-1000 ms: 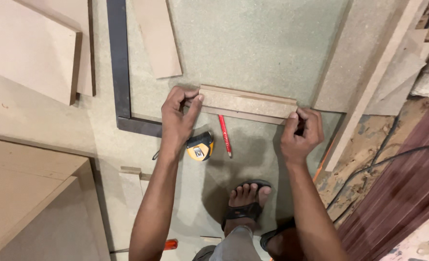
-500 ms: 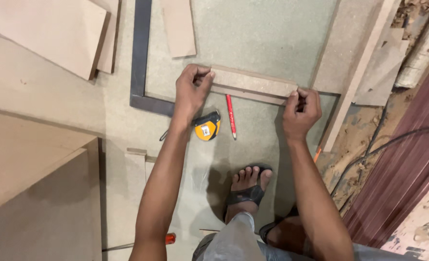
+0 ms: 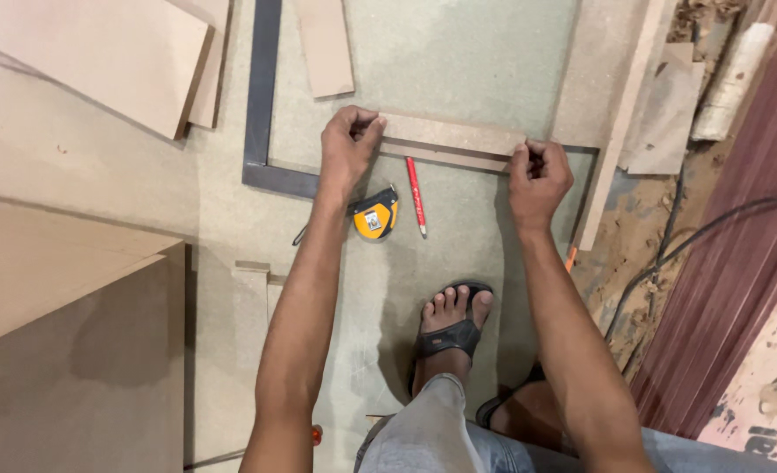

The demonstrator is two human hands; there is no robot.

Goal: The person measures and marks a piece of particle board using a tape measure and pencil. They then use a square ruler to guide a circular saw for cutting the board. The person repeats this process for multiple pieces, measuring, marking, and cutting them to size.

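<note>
Workshop floor, seen from above: a large greenish-grey board [image 3: 459, 52] lies flat as the work surface, with pale fibreboard panels [image 3: 82, 61] stacked at upper left and a big panel [image 3: 64, 368] at lower left.

A narrow wood strip [image 3: 450, 136] lies crosswise on the board, a second thinner strip just under its near edge. Left hand [image 3: 346, 149] is at the strip's left end, fingers curled over the top edge, thumb on the near side; grip closed on the strip. Right hand [image 3: 537, 180] is at the right end, fingertips pinched on the corner; grip also clenched on the strip. Both arms stretched forward and down.

A dark metal framing square [image 3: 261, 96] lies to the left, long arm running away, short arm passing under the left hand. Yellow-and-black tape measure [image 3: 374, 215] sits just beside the left wrist. Red pencil [image 3: 416, 194] lies between the hands, near the strip, point toward the person.

A short offcut [image 3: 325, 44] lies above the left hand. A long batten [image 3: 621, 123] slants along the board's right edge, touching near the strip's right end. Sawdust, scraps and a black cable [image 3: 669, 263] at right. One sandalled foot [image 3: 452, 328] rests on the board below the strip.
</note>
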